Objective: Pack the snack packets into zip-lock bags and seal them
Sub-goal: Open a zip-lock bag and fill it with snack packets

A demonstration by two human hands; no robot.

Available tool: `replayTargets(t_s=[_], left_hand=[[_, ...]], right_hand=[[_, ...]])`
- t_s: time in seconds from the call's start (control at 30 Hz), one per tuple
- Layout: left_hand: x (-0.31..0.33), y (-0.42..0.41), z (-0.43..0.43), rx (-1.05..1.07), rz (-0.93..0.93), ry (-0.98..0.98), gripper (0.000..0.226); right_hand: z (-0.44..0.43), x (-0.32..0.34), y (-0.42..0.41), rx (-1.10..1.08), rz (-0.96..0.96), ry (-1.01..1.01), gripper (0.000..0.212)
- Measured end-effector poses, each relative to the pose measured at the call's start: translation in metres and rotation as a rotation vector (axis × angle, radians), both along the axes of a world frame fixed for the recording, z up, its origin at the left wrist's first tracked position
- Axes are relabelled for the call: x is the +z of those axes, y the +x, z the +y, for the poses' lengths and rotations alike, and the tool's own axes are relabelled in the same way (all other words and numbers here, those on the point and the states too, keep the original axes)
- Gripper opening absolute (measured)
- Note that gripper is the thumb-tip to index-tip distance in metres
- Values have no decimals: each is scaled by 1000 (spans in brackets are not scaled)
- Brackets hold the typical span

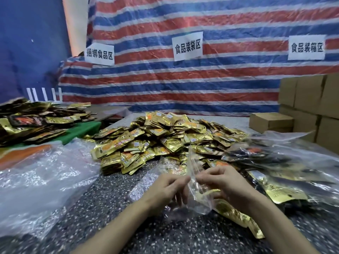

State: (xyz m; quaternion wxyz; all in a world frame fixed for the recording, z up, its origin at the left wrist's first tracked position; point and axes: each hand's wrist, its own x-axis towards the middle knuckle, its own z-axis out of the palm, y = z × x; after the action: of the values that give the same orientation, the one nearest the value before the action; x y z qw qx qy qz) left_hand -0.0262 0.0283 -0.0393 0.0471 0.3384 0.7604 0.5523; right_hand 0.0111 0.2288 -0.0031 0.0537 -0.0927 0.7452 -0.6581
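Landmark: the pile of snack packets (165, 138), gold foil, heaped on the speckled table (102, 208).
Zip-lock bag (195, 167): clear, held upright in front of the pile on the near side, between both hands and above the table.
Left hand (170, 189): in front of the pile, thumb and forefinger pinching the bag's left edge; the other fingers curl downward.
Right hand (222, 184): in front of the pile, fingertips pinching the same bag just beside the left hand's pinch.
Bag contents: cannot tell through the crumpled film.
Loose gold packets (233, 215): flat on the table under the right wrist, nearer than the pile.
Clear plastic sheets (42, 176): left of the pile, crumpled.
Dark packets (33, 121): a 2nd heap far left of the pile, on a green board (82, 129).
Bagged packets (284, 162): right of the pile, under clear film.
Cardboard boxes (308, 99): stacked behind and right of the pile.
Striped tarp (183, 83): behind the pile, bearing 3 paper signs (188, 45).
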Motion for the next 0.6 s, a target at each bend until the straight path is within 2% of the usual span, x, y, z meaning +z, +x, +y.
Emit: replayTargets(t_s=[0.1,0.17,0.3,0.43,0.53,0.6], left_hand=[[1,3,3,-14,-73,88,54],[0,5,6,-29,-103,78,47],[3,6,7,-88,-206,128,36],[10,4,3,-71,-271,232,33],[15,-3,-6,10,-362,366,33],[17,-7,-12,37,-423,475,34]], right_hand=[[-5,-2,1,37,-37,3,23],[-7,-4,2,62,-38,23,20],[-5,-5,2,113,-37,17,28],[-3,-2,0,78,-99,-138,20],[2,0,-6,-76,-127,-318,7],[9,0,-11,-170,-155,-427,26]])
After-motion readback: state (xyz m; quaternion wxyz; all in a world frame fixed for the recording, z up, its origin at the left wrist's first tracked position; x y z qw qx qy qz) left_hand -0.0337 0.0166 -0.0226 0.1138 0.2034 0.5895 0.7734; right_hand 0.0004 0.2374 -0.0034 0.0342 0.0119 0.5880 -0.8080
